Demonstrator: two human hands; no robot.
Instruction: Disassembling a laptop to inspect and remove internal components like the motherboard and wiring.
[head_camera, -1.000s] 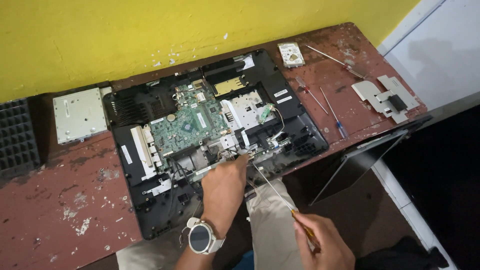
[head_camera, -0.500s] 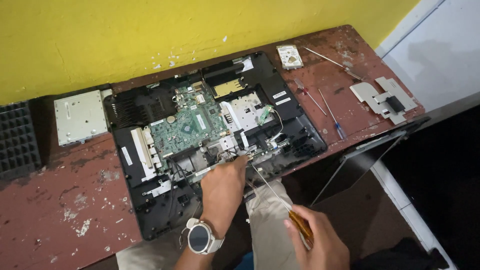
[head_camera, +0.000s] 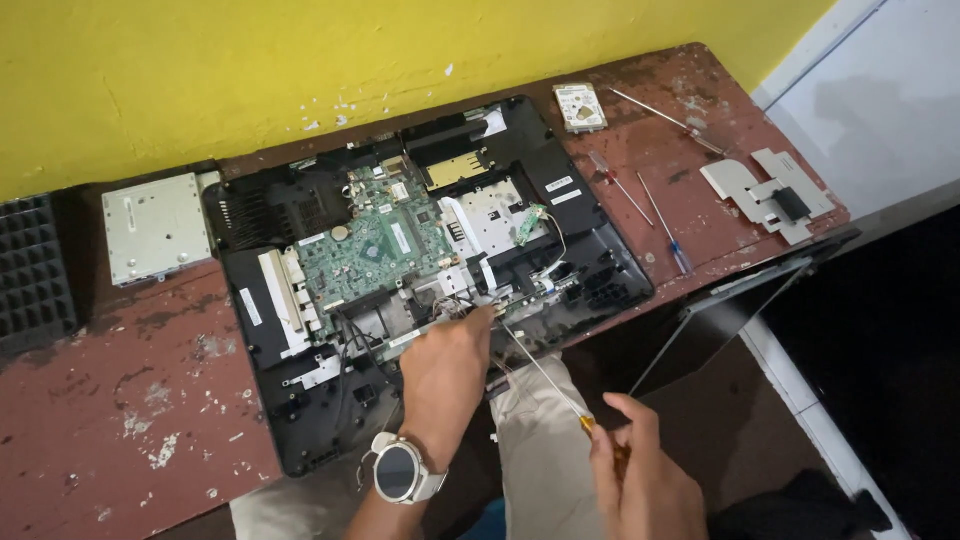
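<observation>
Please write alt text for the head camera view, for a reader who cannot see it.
A person's left hand, wearing a wristwatch, rests on an opened laptop base with its green motherboard exposed, while the right hand holds a long screwdriver pointed at it. On the worn red table lie an optical drive, hard drive and spare screwdrivers.

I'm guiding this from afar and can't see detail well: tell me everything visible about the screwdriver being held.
The screwdriver has a long, thin, bare metal shaft and a handle that shows orange-yellow where it meets the shaft. It lies slanted, tip up and left, handle down and right. The right hand wraps the handle, hiding most of it. The tip reaches the near edge of the opened black laptop base, right beside the left hand fingertips; what exactly the tip touches is too small to tell.
</observation>
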